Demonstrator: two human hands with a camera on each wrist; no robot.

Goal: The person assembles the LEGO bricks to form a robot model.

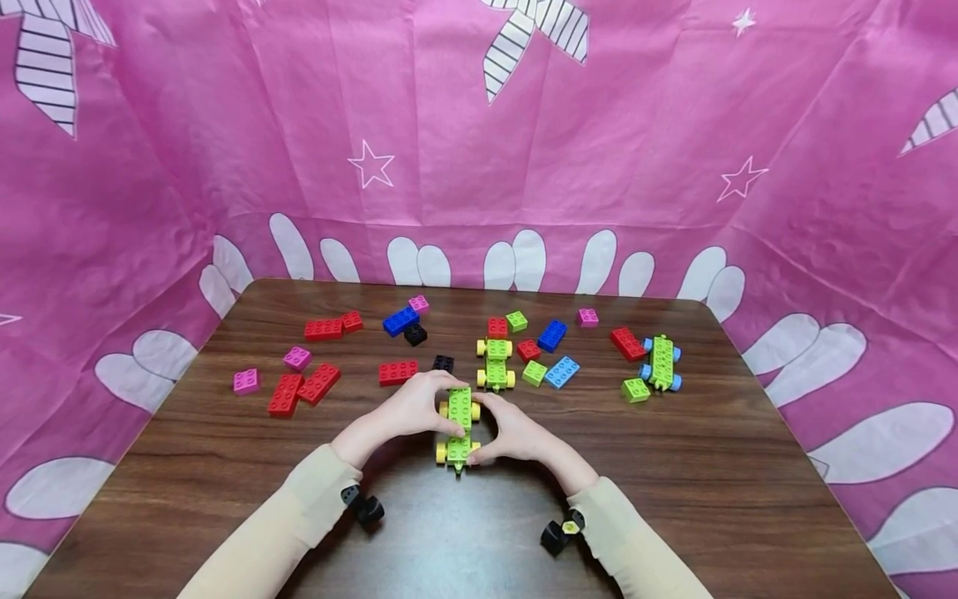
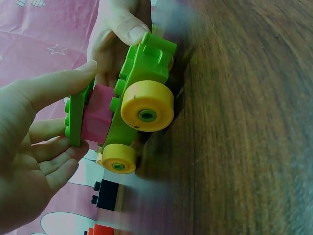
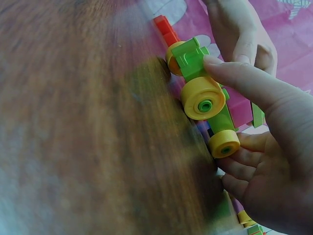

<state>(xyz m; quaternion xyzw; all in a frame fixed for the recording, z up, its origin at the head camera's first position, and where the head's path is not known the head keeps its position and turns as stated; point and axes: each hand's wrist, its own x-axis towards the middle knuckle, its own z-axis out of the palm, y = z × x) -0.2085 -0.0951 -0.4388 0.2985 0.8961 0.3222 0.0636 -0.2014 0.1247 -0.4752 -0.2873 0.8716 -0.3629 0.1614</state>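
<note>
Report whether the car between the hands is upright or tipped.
Upright: the green car shows its studs from above, and its yellow wheels face the table.

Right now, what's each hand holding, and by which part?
Left hand: top green brick, pinched by its two ends. Right hand: car below, thumb on its near end, fingers at its far right wheel.

Behind the near car [image 1: 460, 407], bricks [image 1: 534, 373] flank a second car [image 1: 496, 368].

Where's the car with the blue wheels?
In the head view, the blue-wheeled car is on the right side of the table, just right of a red brick and a small green block.
</note>
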